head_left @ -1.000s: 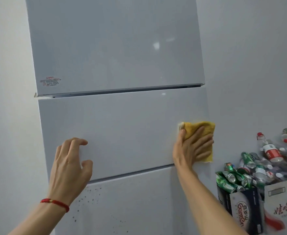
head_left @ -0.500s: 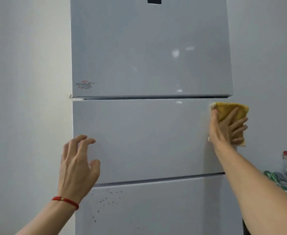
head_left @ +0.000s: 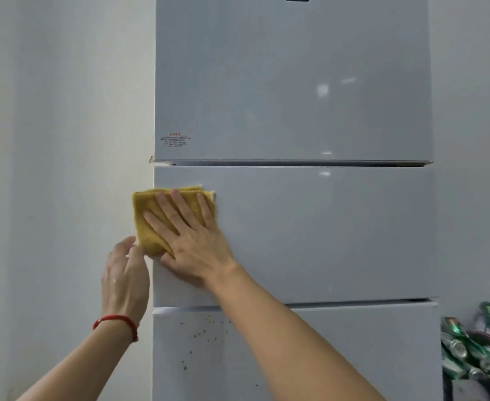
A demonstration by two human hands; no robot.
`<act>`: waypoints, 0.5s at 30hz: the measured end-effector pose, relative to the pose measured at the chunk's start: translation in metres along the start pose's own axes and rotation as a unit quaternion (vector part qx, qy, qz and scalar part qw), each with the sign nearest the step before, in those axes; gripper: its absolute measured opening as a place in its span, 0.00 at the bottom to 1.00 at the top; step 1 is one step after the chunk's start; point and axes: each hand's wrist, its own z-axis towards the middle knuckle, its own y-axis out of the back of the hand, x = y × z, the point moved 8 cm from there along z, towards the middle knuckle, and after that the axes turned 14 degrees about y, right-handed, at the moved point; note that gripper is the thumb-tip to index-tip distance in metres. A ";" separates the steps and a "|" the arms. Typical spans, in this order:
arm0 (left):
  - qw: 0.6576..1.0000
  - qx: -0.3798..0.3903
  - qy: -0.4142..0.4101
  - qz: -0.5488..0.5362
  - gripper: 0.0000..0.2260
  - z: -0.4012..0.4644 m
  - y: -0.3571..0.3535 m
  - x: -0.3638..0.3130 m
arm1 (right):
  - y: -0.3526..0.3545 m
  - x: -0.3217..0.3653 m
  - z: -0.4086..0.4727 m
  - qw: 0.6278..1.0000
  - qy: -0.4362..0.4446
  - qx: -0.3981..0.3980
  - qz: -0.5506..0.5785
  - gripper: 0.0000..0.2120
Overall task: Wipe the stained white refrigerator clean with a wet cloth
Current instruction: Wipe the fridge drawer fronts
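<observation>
Cloth (head_left: 151, 221) lies under flat right hand (head_left: 191, 241) on refrigerator (head_left: 324, 235); left hand (head_left: 125, 279) relaxed beside it.

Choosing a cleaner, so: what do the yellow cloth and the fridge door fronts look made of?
Yellow cloth: soft, nappy woven fabric, likely microfibre or terry; folded layers show at its edge. Refrigerator door fronts: smooth, glossy white panels, glass or coated metal; they mirror light spots.

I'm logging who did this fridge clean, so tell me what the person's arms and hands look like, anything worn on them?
Both forearms are bare, no sleeves or gloves in view. The left hand has a thin red string bracelet round its wrist. The right hand shows nothing worn.
</observation>
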 end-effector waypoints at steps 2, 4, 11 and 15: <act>1.000 -0.006 0.007 -0.001 0.20 -0.004 -0.006 0.000 | 0.005 -0.033 -0.045 1.000 -0.005 -0.028 0.002 0.37; 1.000 -0.001 -0.014 0.002 0.19 -0.012 -0.016 -0.005 | 0.006 -0.089 -0.107 0.993 -0.098 -0.063 0.008 0.37; 0.998 0.054 0.001 -0.034 0.27 -0.017 -0.027 0.004 | -0.004 -0.201 -0.321 0.811 -0.564 -0.135 0.084 0.39; 0.986 0.146 0.016 -0.076 0.29 -0.014 -0.014 0.020 | -0.016 -0.132 -0.275 0.743 -0.641 -0.179 0.074 0.37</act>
